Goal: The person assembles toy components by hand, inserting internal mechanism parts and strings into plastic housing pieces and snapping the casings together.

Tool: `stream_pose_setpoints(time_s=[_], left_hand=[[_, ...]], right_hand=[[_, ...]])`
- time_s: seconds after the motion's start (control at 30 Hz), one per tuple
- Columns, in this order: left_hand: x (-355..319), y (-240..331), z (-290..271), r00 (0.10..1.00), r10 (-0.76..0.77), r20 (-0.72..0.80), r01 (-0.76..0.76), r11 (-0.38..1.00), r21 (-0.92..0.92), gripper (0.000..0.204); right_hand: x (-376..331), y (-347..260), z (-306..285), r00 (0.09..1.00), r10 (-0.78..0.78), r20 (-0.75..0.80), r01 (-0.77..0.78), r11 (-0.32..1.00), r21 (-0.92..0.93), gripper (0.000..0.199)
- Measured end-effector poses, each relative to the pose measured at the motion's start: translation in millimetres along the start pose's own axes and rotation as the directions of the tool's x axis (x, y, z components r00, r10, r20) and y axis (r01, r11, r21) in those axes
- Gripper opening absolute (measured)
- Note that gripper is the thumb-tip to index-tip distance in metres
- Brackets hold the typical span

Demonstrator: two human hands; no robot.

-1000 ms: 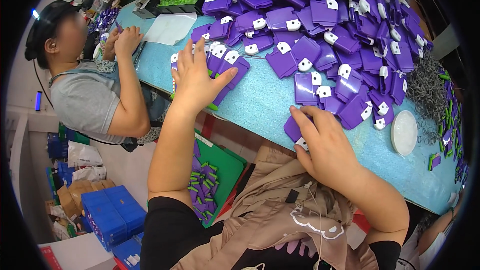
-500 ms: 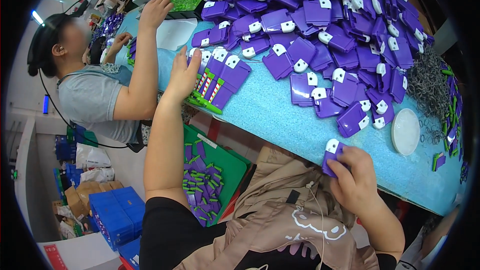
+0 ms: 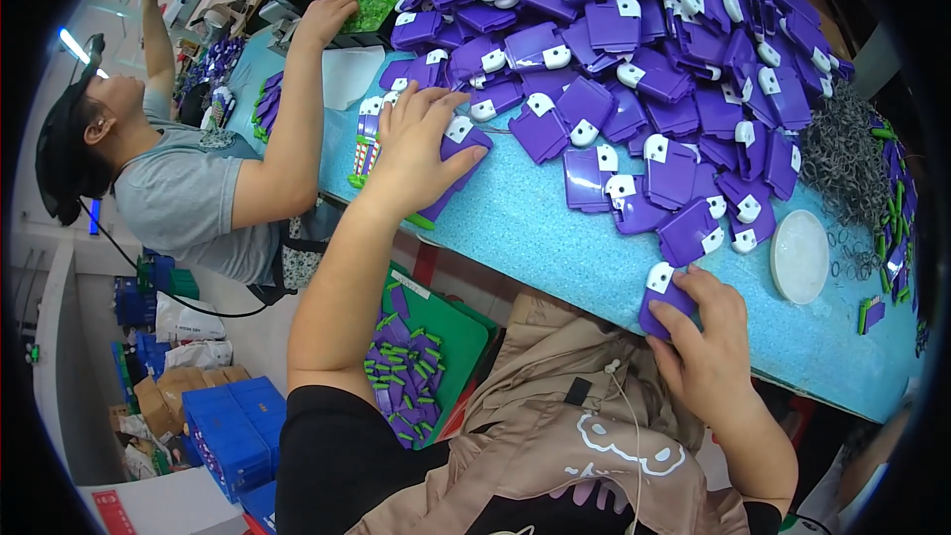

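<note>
My right hand (image 3: 711, 342) pinches a flat purple plastic piece with a white corner (image 3: 657, 309) between thumb and fingers, at the table's near edge. My left hand (image 3: 411, 149) lies palm down over a row of similar pieces on the left side of the table, fingers spread. Beside its thumb shows a purple piece (image 3: 458, 151) of that row. To the left of the hand, striped red-and-white parts with green ends (image 3: 363, 159) show on the row. My palm hides the middle of it.
A large heap of purple pieces (image 3: 654, 104) covers the table's far middle. Right of it are dark rings (image 3: 842, 154) and a white round dish (image 3: 800, 258). A green bin (image 3: 466, 337) of finished-looking pieces stands below the table. A co-worker (image 3: 188, 178) reaches toward a tray of green parts (image 3: 374, 0).
My left hand has moved right across the row, turning palm down with fingers spread. My right hand keeps its piece, nearly unmoved. The co-worker has raised one arm and tilted their head up.
</note>
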State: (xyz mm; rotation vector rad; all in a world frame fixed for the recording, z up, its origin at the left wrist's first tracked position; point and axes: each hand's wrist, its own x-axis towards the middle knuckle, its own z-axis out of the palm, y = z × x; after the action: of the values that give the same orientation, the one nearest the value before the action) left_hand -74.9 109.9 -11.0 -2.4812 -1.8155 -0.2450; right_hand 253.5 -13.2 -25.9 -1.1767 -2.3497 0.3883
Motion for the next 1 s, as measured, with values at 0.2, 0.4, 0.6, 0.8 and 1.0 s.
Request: stream_pose_setpoints(time_s=[0.2, 0.4, 0.6, 0.8, 1.0], left_hand=[[-6, -4, 0, 0.992, 0.003, -0.130, 0.005, 0.998, 0.061, 0.057], [-7, 52, -17, 0.973, 0.014, -0.230, -0.020, 1.000, -0.023, 0.067], [-62, 179, 1, 0.864, 0.371, 0.339, 0.408, -0.122, -0.905, 0.087], [-53, 196, 15, 0.833, 0.331, 0.442, 0.489, -0.071, -0.869, 0.065], [-62, 194, 9, 0.824, 0.402, 0.398, 0.521, -0.263, -0.812, 0.073]], right_hand=[[-1, 0, -3, 1.000, -0.010, 0.001, 0.010, 1.000, 0.017, 0.039], [-11, 4, -22, 0.994, 0.093, -0.066, -0.078, 0.976, 0.204, 0.044], [-17, -6, -19, 0.976, 0.111, -0.188, 0.011, 0.836, 0.549, 0.038], [-27, -8, -23, 0.940, 0.279, -0.195, -0.174, 0.886, 0.431, 0.031], [-30, 10, -33, 0.817, 0.566, -0.113, -0.417, 0.715, 0.562, 0.020]])
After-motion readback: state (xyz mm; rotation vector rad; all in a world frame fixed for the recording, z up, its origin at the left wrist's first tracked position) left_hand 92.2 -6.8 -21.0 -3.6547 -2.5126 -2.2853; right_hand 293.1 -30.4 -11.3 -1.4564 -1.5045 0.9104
